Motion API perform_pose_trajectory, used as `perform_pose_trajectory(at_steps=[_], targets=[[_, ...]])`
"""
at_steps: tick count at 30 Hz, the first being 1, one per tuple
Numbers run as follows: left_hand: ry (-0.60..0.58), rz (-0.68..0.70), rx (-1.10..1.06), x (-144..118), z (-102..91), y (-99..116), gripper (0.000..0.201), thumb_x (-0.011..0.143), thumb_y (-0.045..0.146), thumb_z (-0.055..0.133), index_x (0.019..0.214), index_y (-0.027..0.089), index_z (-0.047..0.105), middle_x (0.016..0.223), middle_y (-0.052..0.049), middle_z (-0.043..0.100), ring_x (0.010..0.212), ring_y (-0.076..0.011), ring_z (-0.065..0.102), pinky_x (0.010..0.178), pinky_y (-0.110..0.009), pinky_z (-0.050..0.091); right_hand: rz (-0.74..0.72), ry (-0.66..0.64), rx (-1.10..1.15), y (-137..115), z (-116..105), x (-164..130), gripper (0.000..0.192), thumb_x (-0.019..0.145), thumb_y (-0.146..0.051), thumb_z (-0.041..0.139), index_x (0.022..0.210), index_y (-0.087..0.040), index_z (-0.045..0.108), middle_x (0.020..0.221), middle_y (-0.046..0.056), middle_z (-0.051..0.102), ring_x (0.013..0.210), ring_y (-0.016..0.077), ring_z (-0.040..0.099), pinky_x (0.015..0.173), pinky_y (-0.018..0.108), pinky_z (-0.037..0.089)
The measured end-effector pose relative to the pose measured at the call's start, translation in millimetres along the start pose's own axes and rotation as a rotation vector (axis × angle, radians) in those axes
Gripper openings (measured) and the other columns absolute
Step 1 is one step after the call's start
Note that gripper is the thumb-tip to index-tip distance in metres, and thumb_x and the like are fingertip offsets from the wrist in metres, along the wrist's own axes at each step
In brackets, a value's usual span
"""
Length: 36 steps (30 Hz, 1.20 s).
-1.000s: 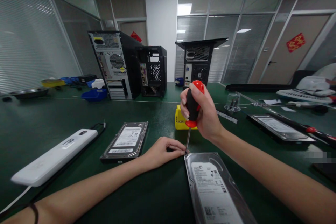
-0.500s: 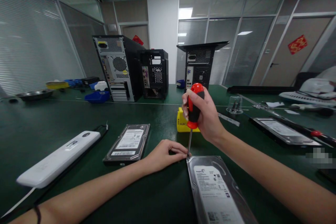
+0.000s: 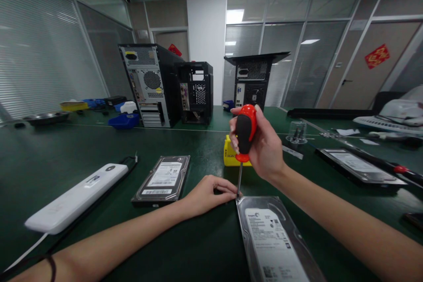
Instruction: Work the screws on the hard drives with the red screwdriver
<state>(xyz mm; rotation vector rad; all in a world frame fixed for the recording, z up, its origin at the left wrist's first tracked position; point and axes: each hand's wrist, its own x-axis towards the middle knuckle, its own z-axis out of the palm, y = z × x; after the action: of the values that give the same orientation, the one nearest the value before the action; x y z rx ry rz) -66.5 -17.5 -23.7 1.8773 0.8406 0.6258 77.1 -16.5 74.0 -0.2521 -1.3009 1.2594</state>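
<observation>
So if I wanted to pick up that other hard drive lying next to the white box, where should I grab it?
Grab the spare hard drive by its two long side edges, coming from above. It lies flat, label up, on the green table, so the thin sides are all that fingers can pinch. Both sides look clear of the white box.

Over the last second the right hand (image 3: 264, 147) has turned on the red-and-black screwdriver (image 3: 243, 134): its fingers have regripped, and the handle's red cap, which first leaned right and then stood nearly upright, now leans right again. The handle also sits a touch higher above the hard drive (image 3: 274, 240). The whole scene has slid slightly lower and rightward in the head view, so less of the drive's near end shows.
</observation>
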Motion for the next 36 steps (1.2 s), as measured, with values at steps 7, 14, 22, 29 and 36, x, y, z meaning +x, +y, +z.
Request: perform_pose_trajectory(at_steps=[7,14,22,29,36], targets=[[0.001,-0.012,0.001,1.0,0.8,1.1,0.027,0.079,0.029,0.060,0.096,0.010,0.069,0.094,-0.009,0.071,0.089,-0.0187,0.066,0.083,-0.029,0.049,0.005,0.087,-0.088,1.8,1.2,-0.2,0.028,0.078,-0.041,0.062,0.079,-0.021,0.044,0.062,-0.006,0.049,0.043,0.0054,0.043,0.039,0.017,0.034],[-0.006,-0.002,0.009,1.0,0.6,0.2,0.026,0.080,0.030,0.059,0.096,0.012,0.069,0.095,-0.007,0.071,0.089,-0.0182,0.066,0.084,-0.028,0.049,0.022,0.040,0.002,4.0,-3.3,-0.3,0.031,0.083,-0.049,0.050,0.093,-0.019,0.054,0.072,-0.002,0.052,0.050,0.0070,0.048,0.041,0.019,0.038],[-0.010,-0.003,-0.009,0.6,-0.1,-0.2,0.026,0.080,0.029,0.060,0.097,0.011,0.069,0.097,-0.009,0.071,0.091,-0.0196,0.066,0.086,-0.030,0.049,-0.031,0.110,-0.113,4.8,2.6,-1.0,0.028,0.078,-0.041,0.063,0.084,-0.023,0.042,0.063,-0.007,0.049,0.042,0.0056,0.042,0.038,0.018,0.033],[0.001,0.010,-0.011,0.7,0.1,0.2,0.027,0.080,0.028,0.060,0.098,0.009,0.069,0.097,-0.010,0.071,0.091,-0.0202,0.066,0.085,-0.030,0.050,-0.039,0.091,-0.019,4.1,-1.1,-1.1,0.029,0.085,-0.046,0.048,0.091,-0.018,0.055,0.072,-0.002,0.052,0.049,0.0075,0.048,0.042,0.020,0.039],[0.013,0.008,-0.007,0.9,1.2,1.9,0.025,0.079,0.026,0.060,0.095,0.009,0.070,0.095,-0.011,0.071,0.090,-0.0203,0.067,0.083,-0.029,0.050,-0.055,0.062,-0.017,4.4,0.4,-1.6,0.026,0.086,-0.045,0.049,0.093,-0.020,0.053,0.065,-0.004,0.048,0.044,0.0052,0.043,0.038,0.017,0.032]])
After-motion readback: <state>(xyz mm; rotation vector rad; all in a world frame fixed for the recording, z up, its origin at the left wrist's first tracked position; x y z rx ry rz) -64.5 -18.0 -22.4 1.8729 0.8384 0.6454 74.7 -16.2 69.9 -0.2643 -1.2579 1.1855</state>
